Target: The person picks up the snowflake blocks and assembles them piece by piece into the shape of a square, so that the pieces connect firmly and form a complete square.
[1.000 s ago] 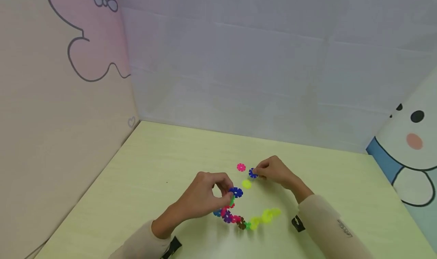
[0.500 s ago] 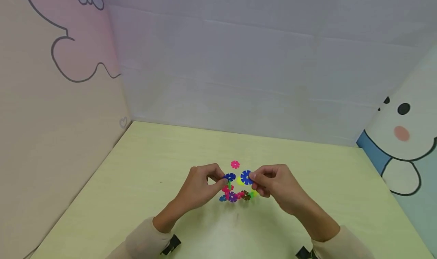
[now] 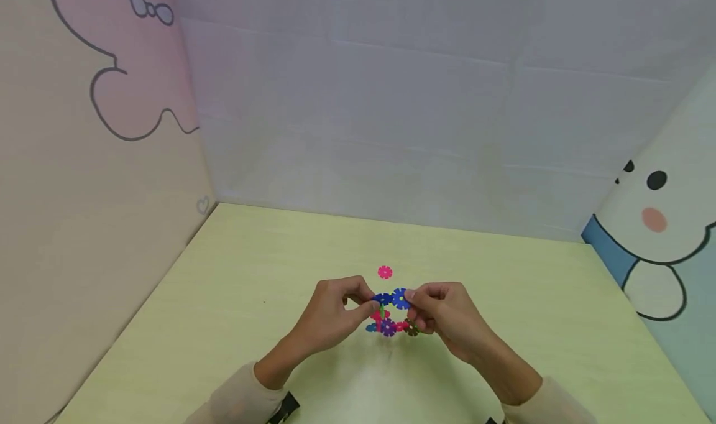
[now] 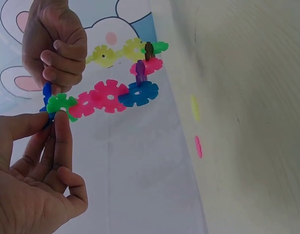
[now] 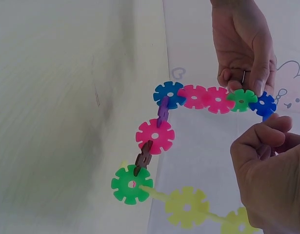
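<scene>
My left hand (image 3: 335, 309) pinches a dark blue notched plastic disc (image 3: 383, 299) at one end of a chain of snowflake discs. Facing it, my right hand (image 3: 455, 318) holds a second blue snowflake disc (image 3: 399, 298) between thumb and fingers. The two blue discs meet edge to edge; whether their slots interlock I cannot tell. In the right wrist view the chain runs from a green disc (image 5: 245, 100) through pink discs (image 5: 218, 92), a teal one (image 5: 165, 89), purple, pink, brown and green (image 5: 121, 189) to yellow ones (image 5: 179, 207). It hangs in a curve below the hands.
A loose pink snowflake disc (image 3: 385, 272) lies on the pale table (image 3: 268, 256) beyond the hands. A loose yellow disc (image 4: 195, 108) lies near it in the left wrist view. Printed panels and a plain backdrop (image 3: 358, 113) enclose the table.
My right hand has picked the blue disc up from the table and brought it left to the chain's blue end. The left hand has lifted the chain.
</scene>
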The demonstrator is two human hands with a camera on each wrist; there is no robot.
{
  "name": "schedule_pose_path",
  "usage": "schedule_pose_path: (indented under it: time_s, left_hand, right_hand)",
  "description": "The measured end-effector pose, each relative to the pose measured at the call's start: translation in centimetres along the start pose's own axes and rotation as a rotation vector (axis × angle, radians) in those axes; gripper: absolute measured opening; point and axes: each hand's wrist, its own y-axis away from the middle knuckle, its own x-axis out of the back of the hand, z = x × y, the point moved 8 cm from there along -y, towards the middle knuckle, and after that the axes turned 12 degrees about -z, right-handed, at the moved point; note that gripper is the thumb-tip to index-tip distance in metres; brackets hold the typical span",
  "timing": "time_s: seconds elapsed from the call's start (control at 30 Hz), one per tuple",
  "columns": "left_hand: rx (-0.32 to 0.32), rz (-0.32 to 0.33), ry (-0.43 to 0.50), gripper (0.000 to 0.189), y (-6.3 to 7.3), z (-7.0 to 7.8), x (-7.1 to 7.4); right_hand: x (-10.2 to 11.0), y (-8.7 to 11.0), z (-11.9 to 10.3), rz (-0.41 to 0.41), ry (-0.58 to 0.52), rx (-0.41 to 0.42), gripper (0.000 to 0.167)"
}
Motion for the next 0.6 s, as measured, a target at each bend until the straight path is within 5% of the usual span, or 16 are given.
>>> schedule_pose_path:
  time_s: [0.6]
  left_hand:
    - [-0.041,0.044,-0.010,0.011,-0.1,0.0,-0.3]
  right_hand:
    - [-0.5,-0.7,1.1,0.136,-0.097,0.006,0.017]
